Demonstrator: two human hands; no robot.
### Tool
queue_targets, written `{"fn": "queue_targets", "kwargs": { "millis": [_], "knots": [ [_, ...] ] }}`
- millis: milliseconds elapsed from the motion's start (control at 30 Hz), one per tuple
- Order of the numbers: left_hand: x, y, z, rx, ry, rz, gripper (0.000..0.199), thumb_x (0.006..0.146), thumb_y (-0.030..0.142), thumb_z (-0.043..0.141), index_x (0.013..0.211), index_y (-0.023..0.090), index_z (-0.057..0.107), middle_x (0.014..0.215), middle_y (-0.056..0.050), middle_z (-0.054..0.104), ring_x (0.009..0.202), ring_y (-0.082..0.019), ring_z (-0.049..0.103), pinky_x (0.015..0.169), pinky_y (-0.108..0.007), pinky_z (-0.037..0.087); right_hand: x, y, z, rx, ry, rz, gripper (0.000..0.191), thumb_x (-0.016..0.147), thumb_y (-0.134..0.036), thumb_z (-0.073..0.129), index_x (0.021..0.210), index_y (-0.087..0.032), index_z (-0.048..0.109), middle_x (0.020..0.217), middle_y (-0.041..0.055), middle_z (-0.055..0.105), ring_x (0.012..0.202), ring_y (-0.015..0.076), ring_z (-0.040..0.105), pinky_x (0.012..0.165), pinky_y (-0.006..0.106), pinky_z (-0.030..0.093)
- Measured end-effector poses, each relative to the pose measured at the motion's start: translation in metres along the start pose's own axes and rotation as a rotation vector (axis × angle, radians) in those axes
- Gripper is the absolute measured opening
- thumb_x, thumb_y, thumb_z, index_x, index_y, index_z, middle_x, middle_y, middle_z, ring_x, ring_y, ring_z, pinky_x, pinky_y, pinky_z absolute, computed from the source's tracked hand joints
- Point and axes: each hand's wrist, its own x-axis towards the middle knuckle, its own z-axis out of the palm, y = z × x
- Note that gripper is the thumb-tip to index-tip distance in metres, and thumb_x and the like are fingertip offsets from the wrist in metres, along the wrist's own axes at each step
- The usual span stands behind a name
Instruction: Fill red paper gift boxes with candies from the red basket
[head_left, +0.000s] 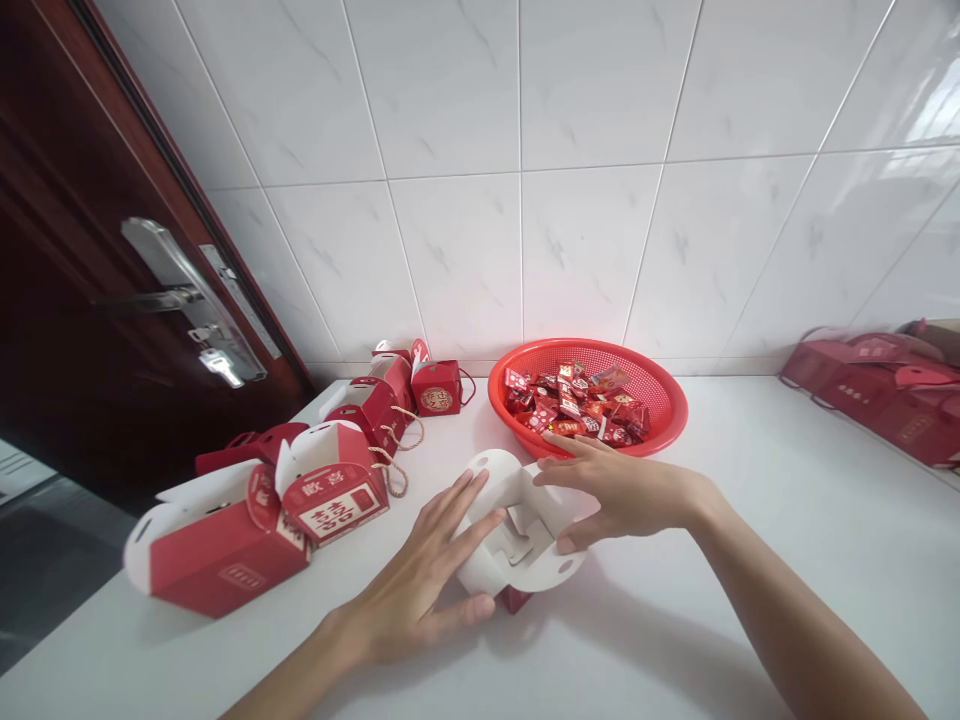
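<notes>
A small open gift box [529, 578], white inside and red outside, stands on the white table in front of me with its rounded top flaps spread outward. My left hand [420, 570] is at its left side, fingers stretched apart and resting along the left flap. From the right, my right hand [622, 485] reaches over the box, fingers extended across the far right flap and thumb by the near right edge. Neither hand is closed around anything. Just behind the box, a red plastic basket [667, 405] holds several red-wrapped candies [574, 400].
Several red gift boxes [232, 565] stand along the left side of the white table [450, 670], some open and some with rope handles. More red boxes [870, 375] sit at the far right. A tiled wall [450, 260] runs behind; a dark door [67, 200] is at left.
</notes>
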Motion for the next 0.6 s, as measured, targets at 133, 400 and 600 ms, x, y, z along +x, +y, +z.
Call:
{"fn": "queue_targets", "kwargs": {
  "millis": [133,400,600],
  "knots": [
    [0.006,0.004,0.001,0.044,0.021,-0.022,0.078,0.100,0.057,0.051,0.165,0.038,0.012,0.174,-0.009,0.004,0.158,-0.042,0.013,0.120,-0.063,0.032,-0.003,0.000,-0.003,-0.002,0.049,-0.024,0.064,0.089,-0.057,0.067,0.142,-0.023,0.062,0.159,0.0068,0.047,0.159,0.0336,0.014,0.126,0.048,0.022],
    [0.024,0.011,0.013,0.017,0.146,-0.028,0.074,0.099,0.065,0.044,0.162,0.031,0.029,0.174,-0.014,0.009,0.157,-0.043,0.018,0.120,-0.064,0.023,-0.018,0.001,-0.012,-0.052,0.134,0.031,0.053,0.095,-0.044,0.058,0.145,-0.024,0.060,0.147,0.0099,0.059,0.132,0.0336,0.056,0.106,0.043,0.047],
    [0.025,0.015,-0.012,-0.182,0.128,-0.047,0.068,0.101,0.069,0.022,0.148,0.032,0.053,0.166,-0.008,0.037,0.152,-0.036,0.034,0.125,-0.058,0.010,-0.024,0.024,-0.032,0.036,0.270,-0.007,0.044,0.096,-0.048,0.055,0.131,-0.027,0.069,0.125,0.0069,0.073,0.109,0.0303,0.067,0.089,0.039,0.052]
  ]
}}
